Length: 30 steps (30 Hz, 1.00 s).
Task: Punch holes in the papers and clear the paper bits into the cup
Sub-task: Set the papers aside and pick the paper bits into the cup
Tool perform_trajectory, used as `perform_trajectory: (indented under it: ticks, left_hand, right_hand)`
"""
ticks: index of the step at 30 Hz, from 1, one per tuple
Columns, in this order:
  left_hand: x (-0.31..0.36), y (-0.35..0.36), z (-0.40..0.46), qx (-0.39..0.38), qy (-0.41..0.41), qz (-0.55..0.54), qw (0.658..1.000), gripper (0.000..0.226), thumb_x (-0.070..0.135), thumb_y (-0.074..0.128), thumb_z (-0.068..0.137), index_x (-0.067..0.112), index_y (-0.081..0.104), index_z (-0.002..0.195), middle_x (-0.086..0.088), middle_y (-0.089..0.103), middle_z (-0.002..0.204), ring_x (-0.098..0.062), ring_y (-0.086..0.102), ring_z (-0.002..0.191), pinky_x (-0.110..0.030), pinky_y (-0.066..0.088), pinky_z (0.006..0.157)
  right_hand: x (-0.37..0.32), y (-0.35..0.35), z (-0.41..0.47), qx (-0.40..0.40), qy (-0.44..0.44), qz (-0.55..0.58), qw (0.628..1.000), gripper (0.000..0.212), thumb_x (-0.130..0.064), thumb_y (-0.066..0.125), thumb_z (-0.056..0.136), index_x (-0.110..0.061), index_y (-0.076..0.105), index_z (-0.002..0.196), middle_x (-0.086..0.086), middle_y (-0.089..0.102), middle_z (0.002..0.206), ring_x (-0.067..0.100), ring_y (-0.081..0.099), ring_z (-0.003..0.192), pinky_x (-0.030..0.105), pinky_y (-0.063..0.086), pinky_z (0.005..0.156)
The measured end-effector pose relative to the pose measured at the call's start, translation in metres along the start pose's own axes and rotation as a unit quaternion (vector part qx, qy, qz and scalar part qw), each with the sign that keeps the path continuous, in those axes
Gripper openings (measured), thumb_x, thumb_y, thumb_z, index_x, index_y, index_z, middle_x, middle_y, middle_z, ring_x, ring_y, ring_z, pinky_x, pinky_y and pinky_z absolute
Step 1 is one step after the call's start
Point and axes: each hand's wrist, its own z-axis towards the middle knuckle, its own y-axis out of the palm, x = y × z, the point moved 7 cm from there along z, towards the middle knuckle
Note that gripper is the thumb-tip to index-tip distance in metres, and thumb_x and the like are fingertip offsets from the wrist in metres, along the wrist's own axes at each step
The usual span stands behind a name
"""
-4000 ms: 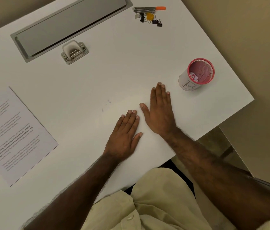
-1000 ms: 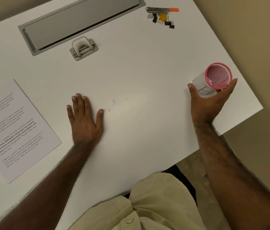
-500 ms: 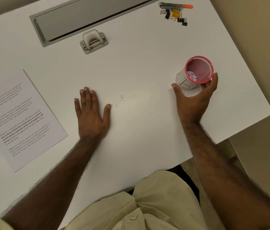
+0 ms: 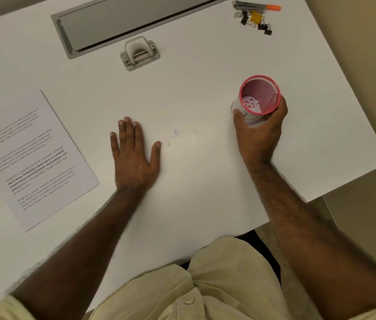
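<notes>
My right hand (image 4: 259, 135) is wrapped around a pink mesh cup (image 4: 262, 88) with a white paper label, at the right of the white table (image 4: 205, 65). White paper bits lie in the cup's bottom. My left hand (image 4: 134, 155) rests flat on the table, fingers spread, holding nothing. A few small paper bits (image 4: 176, 133) lie on the table just right of its thumb, between the two hands. A grey hole punch (image 4: 139, 53) stands at the back centre. A printed paper sheet (image 4: 32, 155) lies flat at the left.
A long grey cable tray lid (image 4: 136, 19) is set into the table at the back. A stapler with an orange tip (image 4: 255, 6) and several binder clips (image 4: 257, 20) lie at the back right corner. The table's right edge drops off beside the cup.
My right hand went from flat on the table to the cup and closed around it, drawing it slightly nearer. My left hand slid left and stayed flat beside the bits.
</notes>
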Motion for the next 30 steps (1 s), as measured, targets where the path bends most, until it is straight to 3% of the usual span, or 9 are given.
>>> perform_trajectory:
  ticks: [3,7,12,17,20,24,30]
  left_hand:
    - [0.000,0.000,0.000,0.001,-0.001,0.000,1.000,0.076,0.053,0.033,0.113,0.003,0.020,0.169,-0.015,0.013,0.180,-0.026,0.003,0.169,-0.055,0.007,0.136]
    - [0.001,-0.001,0.000,0.001,-0.002,-0.006,1.000,0.075,0.052,0.034,0.113,0.003,0.021,0.169,-0.014,0.014,0.180,-0.026,0.004,0.169,-0.054,0.006,0.136]
    - [0.002,-0.004,-0.001,-0.005,-0.004,-0.011,1.000,0.075,0.051,0.034,0.113,0.002,0.021,0.169,-0.015,0.013,0.180,-0.027,0.003,0.169,-0.054,0.005,0.136]
    - [0.004,-0.003,-0.001,-0.019,-0.005,-0.011,1.000,0.071,0.044,0.031,0.115,0.001,0.018,0.169,-0.017,0.011,0.180,-0.029,0.003,0.169,-0.055,0.005,0.136]
    - [0.004,-0.003,0.000,-0.026,-0.007,-0.008,1.000,0.067,0.038,0.028,0.115,0.000,0.017,0.169,-0.018,0.010,0.180,-0.030,0.003,0.168,-0.056,0.005,0.136]
    - [0.004,-0.003,0.001,-0.039,-0.013,-0.004,0.999,0.065,0.035,0.020,0.114,0.002,0.016,0.170,-0.016,0.009,0.180,-0.029,0.002,0.169,-0.054,0.003,0.136]
    - [0.002,-0.008,0.002,-0.030,-0.030,-0.049,0.998,0.060,0.027,0.024,0.114,0.003,0.024,0.169,-0.014,0.018,0.179,-0.028,0.009,0.168,-0.047,0.005,0.137]
  right_hand:
    - [-0.004,0.008,-0.009,-0.015,-0.010,-0.001,1.000,0.096,-0.042,0.092,0.075,-0.005,0.044,0.150,0.005,0.060,0.146,0.019,0.061,0.132,0.025,0.050,0.111]
    - [-0.003,0.015,-0.014,-0.034,-0.014,0.001,0.999,0.098,-0.042,0.092,0.075,-0.005,0.043,0.151,0.006,0.059,0.147,0.018,0.060,0.133,0.023,0.048,0.112]
    - [0.014,0.011,-0.020,-0.060,0.008,-0.015,0.998,0.121,-0.048,0.094,0.072,-0.004,0.027,0.162,0.010,0.042,0.163,0.017,0.045,0.150,0.031,0.038,0.124]
    - [0.021,-0.013,-0.062,-0.004,-0.063,-0.121,0.991,0.093,-0.056,0.075,0.093,-0.001,0.037,0.157,0.015,0.045,0.159,0.027,0.043,0.150,0.045,0.038,0.123]
    - [0.019,-0.001,-0.099,-0.079,-0.141,-0.226,0.961,0.087,-0.057,0.062,0.101,0.001,0.035,0.159,0.020,0.033,0.168,0.032,0.029,0.159,0.049,0.029,0.128]
    - [0.014,0.033,-0.139,-0.192,-0.198,-0.353,0.894,0.089,-0.069,0.034,0.105,-0.002,0.027,0.163,0.023,0.012,0.175,0.036,0.007,0.164,0.064,0.012,0.128]
    - [-0.015,0.078,-0.155,-0.257,-0.283,-0.362,0.850,0.102,-0.081,0.026,0.099,-0.005,0.019,0.166,0.017,0.006,0.177,0.036,0.002,0.164,0.069,0.009,0.126]
